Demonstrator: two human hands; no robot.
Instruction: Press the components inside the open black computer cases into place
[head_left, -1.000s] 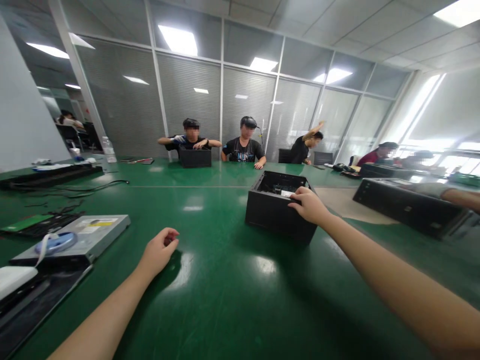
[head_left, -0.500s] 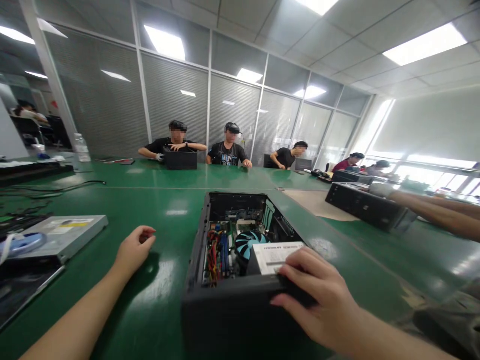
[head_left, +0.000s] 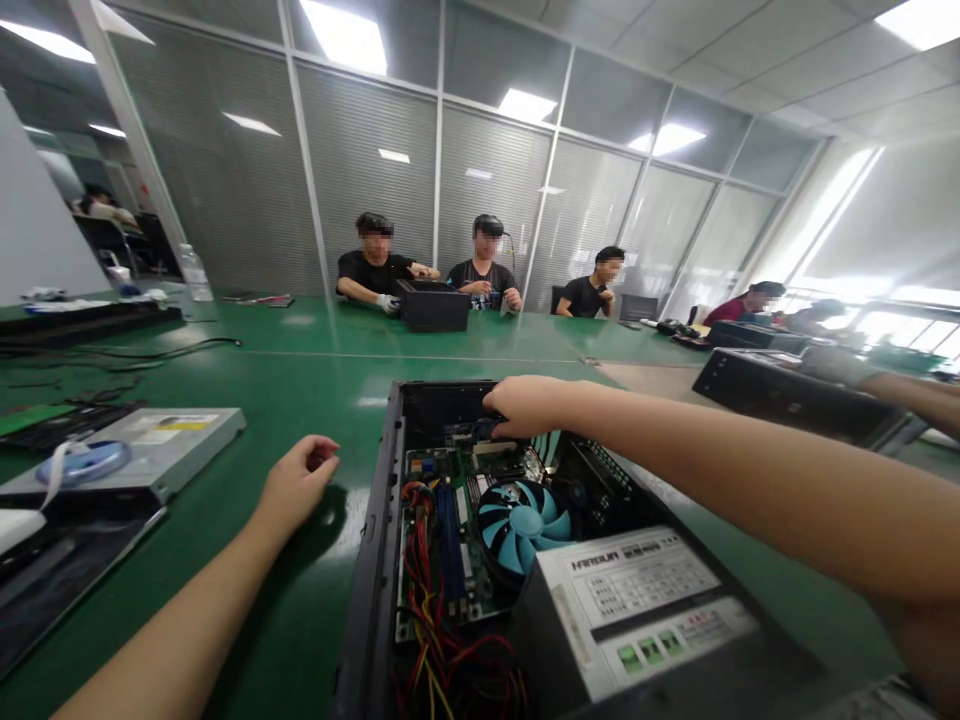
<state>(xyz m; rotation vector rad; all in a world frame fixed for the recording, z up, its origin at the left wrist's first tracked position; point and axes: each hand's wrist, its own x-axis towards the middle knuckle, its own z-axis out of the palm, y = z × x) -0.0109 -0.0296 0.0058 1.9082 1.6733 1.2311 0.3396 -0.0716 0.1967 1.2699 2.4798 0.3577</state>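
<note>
An open black computer case (head_left: 360, 590) lies in front of me, its inside facing up. It shows a fan with light-blue blades (head_left: 525, 522), red and yellow cables (head_left: 427, 610) and a labelled power supply (head_left: 637, 590). My right hand (head_left: 529, 403) reaches across to the case's far end. Its fingers are bent at the far wall with the thumb on the inner side, closed on the case; the fingertips are partly hidden. My left hand (head_left: 300, 482) rests on the green table left of the case, fingers curled together. Whatever is inside them, if anything, is hidden.
A silver optical drive (head_left: 180, 450) with a blue-grey roll (head_left: 84, 462) lies at left, by loose black cables (head_left: 150, 350). Across the green table (head_left: 300, 375), co-workers sit, one at a black box (head_left: 435, 306). Another case (head_left: 787, 395), under someone's arm, stands at right.
My right hand has moved from the near edge of the case to its far end. More of the power supply and cables shows now. My left hand keeps its curled shape.
</note>
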